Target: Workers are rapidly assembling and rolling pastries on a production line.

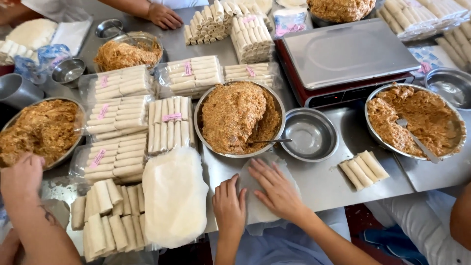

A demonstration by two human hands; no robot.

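A thin, pale wrapper sheet [260, 208] lies on the steel table [324, 184] right in front of me. My left hand [229, 203] rests on the wrapper's left part, fingers together and curled. My right hand [275, 189] lies flat on its middle, fingers spread and pointing up-left. Just beyond my hands stands a metal bowl [200, 105] of brown shredded filling [235, 115] with a spoon [273, 141] in it. A stack of round wrappers [174, 196] sits to my left.
An empty steel bowl [310, 133] and a red scale [346, 59] stand at right. Another filling bowl [458, 137] and three finished rolls [364, 169] are further right. Bagged rolls [120, 122] and loose rolls [105, 218] lie at left. Other people's hands are at far left [19, 179] and top [164, 17].
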